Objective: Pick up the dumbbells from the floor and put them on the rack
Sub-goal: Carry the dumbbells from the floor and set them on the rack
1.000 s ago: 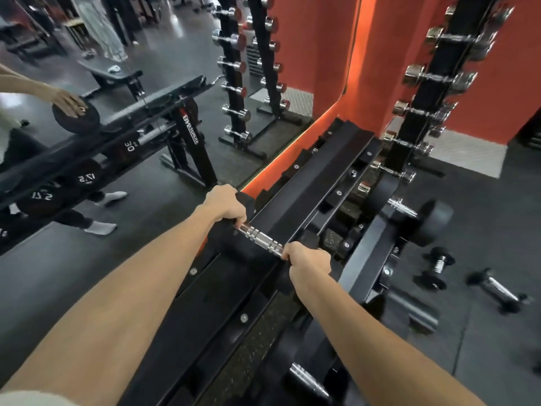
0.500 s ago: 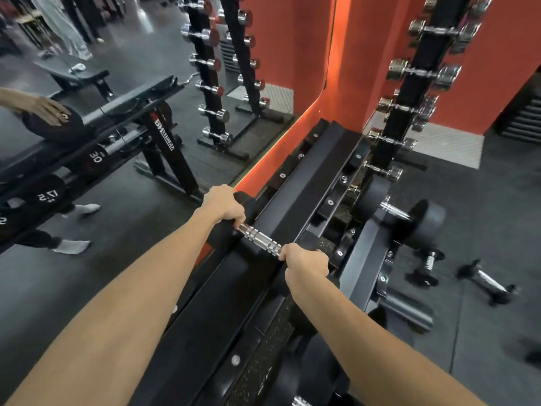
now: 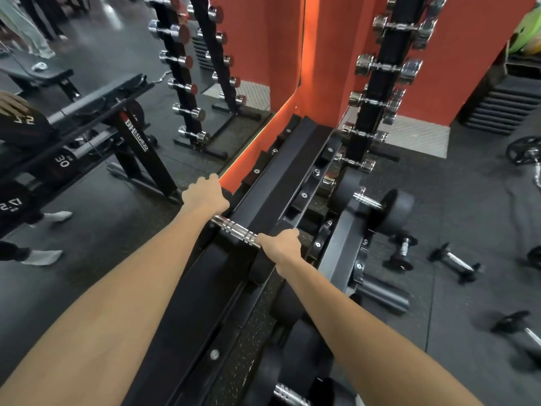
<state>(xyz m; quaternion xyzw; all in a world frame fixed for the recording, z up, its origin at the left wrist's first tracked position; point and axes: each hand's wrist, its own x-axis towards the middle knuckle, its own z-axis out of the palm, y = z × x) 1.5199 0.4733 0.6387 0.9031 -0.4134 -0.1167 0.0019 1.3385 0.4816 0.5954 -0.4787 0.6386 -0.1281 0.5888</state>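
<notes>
We've got both hands on one dumbbell [image 3: 236, 231] over the rack [image 3: 281, 183], left hand [image 3: 205, 197] and right hand [image 3: 281, 244] each wrapped around a head so its chrome handle stays bare between them, likely for steadier seating.

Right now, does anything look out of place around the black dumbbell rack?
Yes. Three small black dumbbells with chrome handles lie scattered on the dark rubber floor right of the rack, not yet shelved.
</notes>
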